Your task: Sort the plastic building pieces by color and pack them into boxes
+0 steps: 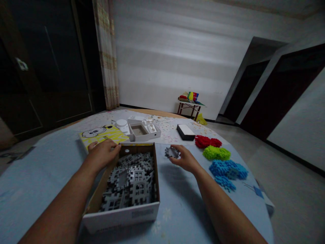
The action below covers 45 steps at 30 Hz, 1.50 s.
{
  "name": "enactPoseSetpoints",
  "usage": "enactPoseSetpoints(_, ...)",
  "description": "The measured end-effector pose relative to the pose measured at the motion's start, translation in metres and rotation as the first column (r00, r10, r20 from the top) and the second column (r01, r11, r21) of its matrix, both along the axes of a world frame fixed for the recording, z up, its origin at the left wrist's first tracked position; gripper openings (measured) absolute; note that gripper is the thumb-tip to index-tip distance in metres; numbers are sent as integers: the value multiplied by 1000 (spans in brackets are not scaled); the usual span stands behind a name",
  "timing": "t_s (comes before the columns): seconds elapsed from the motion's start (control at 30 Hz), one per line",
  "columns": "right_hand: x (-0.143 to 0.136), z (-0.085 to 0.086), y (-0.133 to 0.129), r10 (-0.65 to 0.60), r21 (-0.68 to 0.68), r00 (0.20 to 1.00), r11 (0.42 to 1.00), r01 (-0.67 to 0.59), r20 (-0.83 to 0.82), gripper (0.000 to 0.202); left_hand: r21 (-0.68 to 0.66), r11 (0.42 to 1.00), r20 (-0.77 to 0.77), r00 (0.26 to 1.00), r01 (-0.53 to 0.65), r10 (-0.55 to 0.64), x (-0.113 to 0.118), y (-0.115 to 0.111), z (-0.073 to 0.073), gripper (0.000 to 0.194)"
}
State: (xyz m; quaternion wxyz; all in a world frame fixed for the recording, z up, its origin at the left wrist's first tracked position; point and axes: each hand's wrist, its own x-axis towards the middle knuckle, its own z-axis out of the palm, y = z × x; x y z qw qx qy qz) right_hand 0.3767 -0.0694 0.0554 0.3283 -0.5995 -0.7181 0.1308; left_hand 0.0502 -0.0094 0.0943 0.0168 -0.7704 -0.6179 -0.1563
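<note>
A white cardboard box full of grey interlocking plastic pieces stands open in front of me. My left hand grips the box's far left rim, thumb on the edge. To the right of the box, my right hand pinches a grey piece just above the table. Piles of red pieces, yellow-green pieces and blue pieces lie to the right of my right hand. A yellow lid with a cartoon drawing lies behind my left hand.
White open boxes and a round white object stand at the table's far side. A black and white box is beyond my right hand. A small blue item lies near the right edge of the cloth-covered table.
</note>
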Motion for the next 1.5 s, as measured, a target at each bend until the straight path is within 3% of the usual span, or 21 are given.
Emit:
enactPoseSetpoints(0.2, -40, 43, -4, 181, 171, 976, 972, -159, -122, 57, -20, 999, 45, 998, -35, 35, 1, -4, 5, 45)
enactPoseSetpoints(0.33, -81, 57, 2, 284, 194, 949, 947, -255, -139, 62, 0, 999, 38, 999, -39, 39, 1, -5, 4, 44)
enactPoseSetpoints(0.47, -98, 59, 3, 355, 238, 932, 914, -329, -77, 66, 2, 999, 50, 998, -38, 38, -1, -5, 4, 44)
enactPoseSetpoints(0.67, -85, 52, -18, 374, 126, 927, 919, -373, 20, 37, 1, 999, 37, 999, -37, 37, 1, -4, 3, 43)
enactPoseSetpoints(0.87, -100, 45, -38, 603, -45, 770, 792, -609, 210, 37, 21, 999, 43, 998, -42, 41, 2, -6, 3, 41)
enactPoseSetpoints(1.0, -106, 43, -32, 561, -65, 779, 820, -568, 281, 32, 14, 999, 50, 998, -38, 37, 2, -7, 3, 41)
enactPoseSetpoints(1.13, -99, 44, -30, 480, 29, 839, 864, -503, 257, 32, 18, 999, 69, 997, -39, 38, -2, -3, 0, 43)
enactPoseSetpoints(1.27, -84, 43, -36, 278, 90, 949, 952, -293, 147, 43, 26, 998, 120, 991, -59, 55, -11, 3, -7, 45)
enactPoseSetpoints(1.37, -70, 41, -38, 143, -31, 983, 990, -141, 114, 58, 19, 997, 144, 987, -75, 71, -14, 7, -11, 48)
enactPoseSetpoints(1.5, -62, 37, -36, 164, -254, 983, 957, -139, 80, 73, -12, 998, 157, 986, -58, 59, -10, 8, -15, 52)
